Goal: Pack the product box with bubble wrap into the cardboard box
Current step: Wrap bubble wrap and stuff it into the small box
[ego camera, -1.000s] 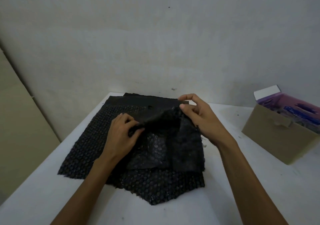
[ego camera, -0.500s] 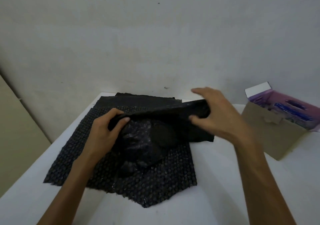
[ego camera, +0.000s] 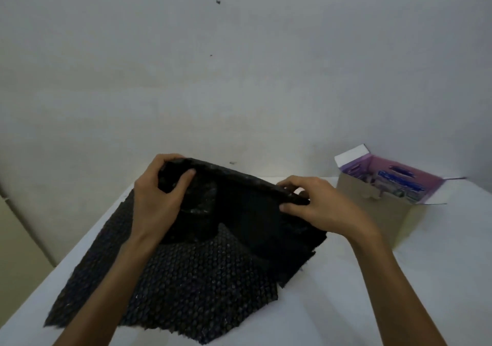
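Risk noted: the lifted bubble wrap sheet (ego camera: 239,207) is limp and hanging slack between two pinch points; it is likely to slip free or drag the larger sheet (ego camera: 186,279) lying beneath it on the desk (ego camera: 372,292), since their edges are overlapping. The left hand (ego camera: 157,199) is gripping the sheet's upper left corner, thumb closing over the front. The right hand (ego camera: 316,204) is pinching the right end of the top edge. The cardboard box (ego camera: 380,212) is standing open, well apart to the right, with the purple product box (ego camera: 399,175) sitting inside it.
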Available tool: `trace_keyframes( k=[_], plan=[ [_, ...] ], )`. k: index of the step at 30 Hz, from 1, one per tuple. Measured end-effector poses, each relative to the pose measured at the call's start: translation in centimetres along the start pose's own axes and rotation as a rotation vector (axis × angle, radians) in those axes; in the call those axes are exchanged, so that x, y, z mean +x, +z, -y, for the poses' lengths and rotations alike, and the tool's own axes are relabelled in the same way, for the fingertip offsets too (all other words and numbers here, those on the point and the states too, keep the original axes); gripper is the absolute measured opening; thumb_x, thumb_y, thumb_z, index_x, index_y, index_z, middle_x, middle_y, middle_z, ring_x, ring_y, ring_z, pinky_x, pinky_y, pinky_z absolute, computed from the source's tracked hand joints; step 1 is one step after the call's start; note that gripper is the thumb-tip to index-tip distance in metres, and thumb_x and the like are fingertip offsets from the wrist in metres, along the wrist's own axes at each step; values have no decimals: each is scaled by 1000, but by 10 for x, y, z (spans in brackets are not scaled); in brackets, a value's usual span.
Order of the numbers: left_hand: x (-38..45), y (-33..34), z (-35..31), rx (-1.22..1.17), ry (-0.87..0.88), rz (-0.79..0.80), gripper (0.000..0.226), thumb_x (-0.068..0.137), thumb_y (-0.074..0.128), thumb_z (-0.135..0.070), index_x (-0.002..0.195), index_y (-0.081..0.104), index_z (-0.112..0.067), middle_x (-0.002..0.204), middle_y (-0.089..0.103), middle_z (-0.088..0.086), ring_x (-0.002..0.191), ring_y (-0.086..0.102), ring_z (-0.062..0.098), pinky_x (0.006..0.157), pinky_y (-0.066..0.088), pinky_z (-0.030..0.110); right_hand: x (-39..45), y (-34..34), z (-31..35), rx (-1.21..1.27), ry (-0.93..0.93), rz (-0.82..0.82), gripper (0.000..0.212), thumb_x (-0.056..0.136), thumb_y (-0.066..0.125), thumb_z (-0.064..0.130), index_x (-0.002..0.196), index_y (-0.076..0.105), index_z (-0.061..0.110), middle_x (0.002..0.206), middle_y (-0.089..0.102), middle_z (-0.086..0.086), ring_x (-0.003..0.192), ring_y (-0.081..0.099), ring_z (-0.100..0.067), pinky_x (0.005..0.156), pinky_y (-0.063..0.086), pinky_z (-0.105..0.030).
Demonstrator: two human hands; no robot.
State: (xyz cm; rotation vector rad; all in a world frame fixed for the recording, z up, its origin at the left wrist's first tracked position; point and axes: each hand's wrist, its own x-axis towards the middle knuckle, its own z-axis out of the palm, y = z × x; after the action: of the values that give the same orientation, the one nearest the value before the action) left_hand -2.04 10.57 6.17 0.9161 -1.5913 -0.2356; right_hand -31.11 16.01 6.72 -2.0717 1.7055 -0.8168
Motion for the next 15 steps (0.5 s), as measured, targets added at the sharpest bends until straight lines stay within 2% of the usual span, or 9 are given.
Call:
trace_keyframes(
  k=[3,4,7,9,12,13,15],
  plan=[
    [-12,22,-11,-28,-8,44,20,88,72,-16,105,63,-17,99,66,-16,92,61,-8,82,45,8,-16,-8,-15,13,41,-68,18,91,69,34,108,68,30,103,69,11,93,67,-9,83,57,-38],
    [-15,31,-15,-36,-6,89,20,88,71,-17,106,62,-17,99,66,-15,92,62,-7,82,47,11,-20,-10,-19,44,48,-114,15,92,68,34,106,68,28,101,69,11,93,67,-8,82,56,-37],
    [-21,58,-34,-97,31,185,19,91,68,-19,110,62,-18,98,68,-10,93,65,0,81,53,21,-32,-19,-22,209,78,-296,10,97,63,32,105,64,26,98,68,11,92,65,-3,73,49,-24],
    [-25,79,-52,-149,77,255,21,94,64,-18,115,61,-19,103,68,-11,97,65,1,83,54,24,-38,-24,-22,414,143,-379,24,96,62,43,112,63,25,107,69,8,100,66,-4,76,50,-22],
    [-30,112,-80,-207,162,364,28,96,59,-12,124,61,-17,112,67,-9,106,62,2,90,52,26,-39,-30,-25,744,287,-405,61,76,64,77,117,63,32,119,70,7,111,67,-12,93,55,-41],
    [-31,122,-87,-226,196,408,30,96,58,-8,124,61,-16,115,66,-8,109,61,3,92,52,29,-39,-32,-26,829,314,-425,69,68,67,82,117,64,34,119,71,5,112,67,-17,95,54,-48],
    [-35,141,-98,-247,288,519,36,94,58,-2,126,62,-18,121,64,-8,114,60,6,95,51,33,-40,-40,-28,924,322,-493,73,65,75,76,120,63,30,119,71,0,110,69,-23,92,56,-53]
  ],
)
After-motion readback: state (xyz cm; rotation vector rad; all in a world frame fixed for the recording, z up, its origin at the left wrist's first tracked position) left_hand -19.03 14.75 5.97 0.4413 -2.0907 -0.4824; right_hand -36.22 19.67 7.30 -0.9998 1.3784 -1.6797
